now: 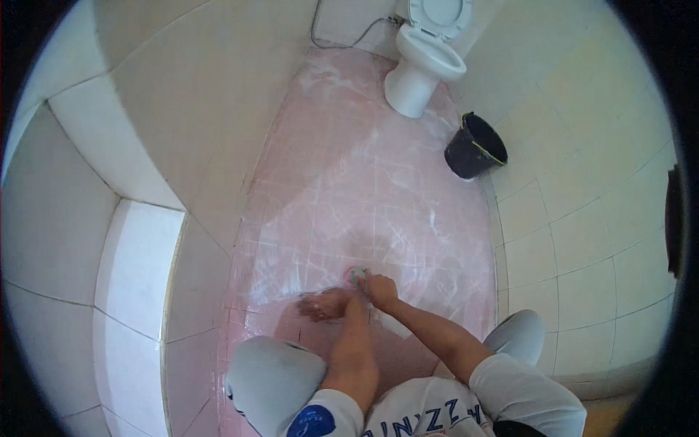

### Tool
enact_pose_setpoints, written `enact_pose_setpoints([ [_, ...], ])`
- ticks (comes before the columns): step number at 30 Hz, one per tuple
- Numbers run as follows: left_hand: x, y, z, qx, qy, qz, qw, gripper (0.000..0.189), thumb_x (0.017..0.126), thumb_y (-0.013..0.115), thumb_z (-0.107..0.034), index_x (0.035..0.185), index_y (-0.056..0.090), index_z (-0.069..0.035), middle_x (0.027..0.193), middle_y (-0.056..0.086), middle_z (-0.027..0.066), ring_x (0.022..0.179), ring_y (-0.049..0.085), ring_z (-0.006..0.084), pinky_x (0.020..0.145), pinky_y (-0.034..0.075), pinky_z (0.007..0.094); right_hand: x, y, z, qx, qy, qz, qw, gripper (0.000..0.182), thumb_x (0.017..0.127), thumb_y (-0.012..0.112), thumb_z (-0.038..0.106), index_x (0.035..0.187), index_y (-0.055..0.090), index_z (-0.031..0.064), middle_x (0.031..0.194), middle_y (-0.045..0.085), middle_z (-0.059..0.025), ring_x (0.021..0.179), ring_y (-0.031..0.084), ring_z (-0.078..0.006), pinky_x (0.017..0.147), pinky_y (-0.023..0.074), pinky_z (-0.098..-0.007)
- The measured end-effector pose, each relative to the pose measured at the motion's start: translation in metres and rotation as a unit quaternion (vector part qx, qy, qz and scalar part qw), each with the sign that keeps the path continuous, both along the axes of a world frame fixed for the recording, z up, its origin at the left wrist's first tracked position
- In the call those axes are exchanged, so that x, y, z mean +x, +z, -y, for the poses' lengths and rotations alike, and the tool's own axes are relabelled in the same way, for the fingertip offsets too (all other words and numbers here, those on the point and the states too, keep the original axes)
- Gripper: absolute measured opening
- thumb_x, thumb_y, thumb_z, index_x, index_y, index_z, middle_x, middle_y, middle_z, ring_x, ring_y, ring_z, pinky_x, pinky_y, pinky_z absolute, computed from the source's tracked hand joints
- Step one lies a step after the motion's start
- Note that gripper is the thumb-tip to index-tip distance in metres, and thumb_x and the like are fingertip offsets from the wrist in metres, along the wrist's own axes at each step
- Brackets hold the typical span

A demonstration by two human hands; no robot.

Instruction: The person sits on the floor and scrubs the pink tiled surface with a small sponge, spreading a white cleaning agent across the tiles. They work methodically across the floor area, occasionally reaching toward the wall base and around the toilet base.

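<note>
My right hand (380,289) grips a small rounded pink and pale green scrubber (357,276), probably a brush, against the wet pink tiled floor (349,218). Just to its left, my left hand (326,304) is low at the floor, bent leftward at the wrist and blurred. Its fingers are too smeared to read, and no object shows in it. The two wrists are close together. Whitish streaks of suds spread over the tiles around and beyond the hands.
A black bucket (474,147) with a yellow-edged rim stands by the right wall. Behind it is a white toilet (418,76) with its lid raised, and a flexible hose (355,42) hangs beside it. Pale tiled walls (579,262) flank the floor. My bent knees are on both sides.
</note>
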State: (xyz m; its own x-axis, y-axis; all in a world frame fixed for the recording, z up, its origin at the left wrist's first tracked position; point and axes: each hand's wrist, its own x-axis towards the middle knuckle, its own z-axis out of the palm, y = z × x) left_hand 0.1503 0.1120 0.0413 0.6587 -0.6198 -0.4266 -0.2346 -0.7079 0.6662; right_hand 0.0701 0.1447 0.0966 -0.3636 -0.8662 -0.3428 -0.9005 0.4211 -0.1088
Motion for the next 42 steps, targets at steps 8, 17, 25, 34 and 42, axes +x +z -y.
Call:
enact_pose_setpoints([
  [8, -0.015, 0.047, 0.034, 0.041, 0.065, -0.319, 0.945, 0.058, 0.088, 0.049, -0.022, 0.139, 0.031, -0.002, 0.149, 0.024, 0.0196, 0.138, 0.023, 0.0358, 0.110, 0.021, 0.0528, -0.045, 0.005, 0.046, 0.081, -0.193, 0.222, 0.952, 0.037, 0.092, 0.050, 0.033, 0.100, 0.053, -0.0029, 0.081, 0.063, -0.0181, 0.061, 0.065, -0.0258, 0.049, 0.0543, -0.0334],
  [17, 0.033, 0.037, 0.075, 0.058, 0.093, -0.200, 0.974, 0.059, 0.087, 0.050, -0.021, 0.139, 0.030, -0.003, 0.149, 0.024, 0.0189, 0.138, 0.023, 0.0356, 0.110, 0.021, 0.0529, -0.043, 0.007, 0.047, 0.032, -0.015, 0.068, 0.997, 0.035, 0.087, 0.052, 0.028, 0.104, 0.050, -0.0027, 0.099, 0.062, -0.0272, 0.096, 0.060, -0.0419, 0.081, 0.0470, -0.0475],
  [25, 0.082, 0.029, 0.062, 0.126, 0.087, 0.089, 0.984, 0.061, 0.087, 0.051, -0.021, 0.140, 0.029, -0.004, 0.149, 0.023, 0.0182, 0.138, 0.023, 0.0355, 0.110, 0.020, 0.0531, 0.028, -0.006, 0.045, -0.168, 0.176, -0.036, 0.969, 0.031, 0.093, 0.046, 0.030, 0.099, 0.051, -0.0004, 0.083, 0.062, -0.0242, 0.085, 0.060, -0.0433, 0.074, 0.0474, -0.0499],
  [34, 0.158, 0.002, -0.030, 0.075, -0.166, 0.289, 0.940, 0.067, 0.083, 0.052, -0.020, 0.144, 0.027, -0.011, 0.151, 0.024, 0.0123, 0.141, 0.016, 0.0326, 0.112, 0.012, 0.0530, 0.130, -0.040, 0.054, -0.228, 0.475, 0.150, 0.837, 0.031, 0.088, 0.055, 0.040, 0.103, 0.062, 0.0140, 0.078, 0.065, -0.0157, 0.073, 0.064, -0.0328, 0.069, 0.0509, -0.0473],
  [42, 0.166, -0.001, -0.049, 0.019, -0.156, 0.313, 0.937, 0.068, 0.078, 0.049, -0.019, 0.143, 0.031, -0.008, 0.148, 0.028, 0.0150, 0.141, 0.014, 0.0339, 0.113, 0.005, 0.0532, 0.134, -0.066, 0.191, -0.079, 0.443, 0.160, 0.878, 0.042, 0.092, 0.045, 0.044, 0.123, 0.055, 0.0175, 0.085, 0.068, -0.0155, 0.080, 0.066, -0.0330, 0.068, 0.0520, -0.0463],
])
